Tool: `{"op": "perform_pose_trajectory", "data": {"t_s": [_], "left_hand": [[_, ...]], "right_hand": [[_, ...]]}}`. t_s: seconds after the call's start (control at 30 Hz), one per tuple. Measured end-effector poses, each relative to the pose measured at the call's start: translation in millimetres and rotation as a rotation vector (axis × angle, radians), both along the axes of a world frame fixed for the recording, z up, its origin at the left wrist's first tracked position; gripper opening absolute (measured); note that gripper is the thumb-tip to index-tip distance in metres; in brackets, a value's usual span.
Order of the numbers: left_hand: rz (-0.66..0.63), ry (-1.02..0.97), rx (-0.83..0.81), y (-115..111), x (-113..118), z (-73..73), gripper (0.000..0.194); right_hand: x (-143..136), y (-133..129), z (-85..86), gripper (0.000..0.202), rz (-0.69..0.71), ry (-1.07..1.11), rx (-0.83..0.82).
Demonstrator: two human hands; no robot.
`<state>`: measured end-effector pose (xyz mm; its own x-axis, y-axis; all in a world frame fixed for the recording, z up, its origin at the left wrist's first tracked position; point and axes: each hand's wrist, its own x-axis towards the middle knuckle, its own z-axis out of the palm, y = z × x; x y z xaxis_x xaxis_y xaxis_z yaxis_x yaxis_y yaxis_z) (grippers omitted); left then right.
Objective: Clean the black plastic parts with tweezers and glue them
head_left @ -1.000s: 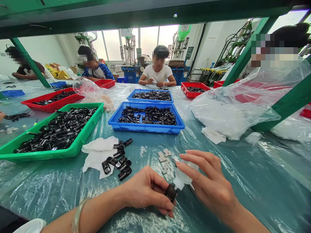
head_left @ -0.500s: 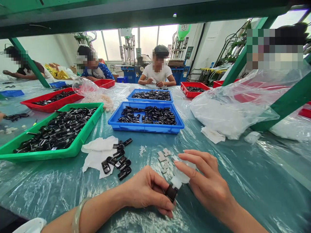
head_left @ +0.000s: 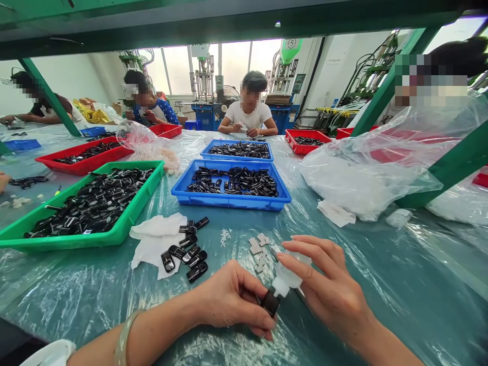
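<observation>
My left hand (head_left: 240, 300) pinches a small black glossy plastic part (head_left: 271, 303) between thumb and fingers. In my right hand (head_left: 330, 290) is a translucent squeeze bottle (head_left: 292, 272), tilted so its white nozzle end meets the top of the black part. A thin dark sliver of something pokes out by the right fingertips; what it is I cannot tell. Small pale-grey pads (head_left: 256, 247) lie just beyond the bottle. Farther left, several loose black parts (head_left: 192, 252) rest partly on a white cloth (head_left: 156, 236), near a cluster of tiny white bits (head_left: 225, 237).
A green tray (head_left: 129, 218) heaped with black parts stands left; blue trays (head_left: 232, 202) of them sit ahead. Clear plastic bags (head_left: 354, 178) lie right, by a slanted green post (head_left: 453, 157). A green beam (head_left: 229, 25) crosses overhead. Several co-workers sit around the table.
The view has shifted very slightly. My hands, the bottle and the black part keep nearly the same pose. The co-worker at back left has raised their hands.
</observation>
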<state>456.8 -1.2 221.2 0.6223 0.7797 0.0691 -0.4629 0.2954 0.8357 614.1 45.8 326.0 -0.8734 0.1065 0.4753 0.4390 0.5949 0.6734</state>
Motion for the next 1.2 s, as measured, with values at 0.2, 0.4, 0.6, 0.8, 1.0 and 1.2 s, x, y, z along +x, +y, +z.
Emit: {"op": "perform_pose_trajectory", "data": {"t_s": [0.2, 0.4, 0.6, 0.8, 1.0, 1.2], "left_hand": [[-0.001, 0.008, 0.007, 1.7, 1.0, -0.7, 0.039], [0.002, 0.02, 0.026, 0.6, -0.2, 1.5, 0.039], [0.007, 0.024, 0.021, 0.4, -1.0, 1.0, 0.038], [-0.004, 0.02, 0.042, 0.4, -0.3, -1.1, 0.038], [-0.008, 0.014, 0.03, 0.5, -0.3, -1.1, 0.039], [0.001, 0.024, 0.025, 1.1, 0.0, -1.8, 0.041]], "right_hand": [[0.7, -2.1, -1.2, 0.04, 0.002, -0.006, -0.009], [1.6, -0.1, -0.2, 0.04, 0.008, -0.003, -0.03], [1.6, -1.1, -0.3, 0.042, -0.008, -0.003, -0.023], [-0.5, -2.4, -0.8, 0.041, 0.01, -0.003, -0.021], [0.1, -2.3, 2.0, 0.037, 0.001, -0.013, -0.032], [1.4, -2.1, 1.5, 0.039, -0.026, -0.009, -0.008]]}}
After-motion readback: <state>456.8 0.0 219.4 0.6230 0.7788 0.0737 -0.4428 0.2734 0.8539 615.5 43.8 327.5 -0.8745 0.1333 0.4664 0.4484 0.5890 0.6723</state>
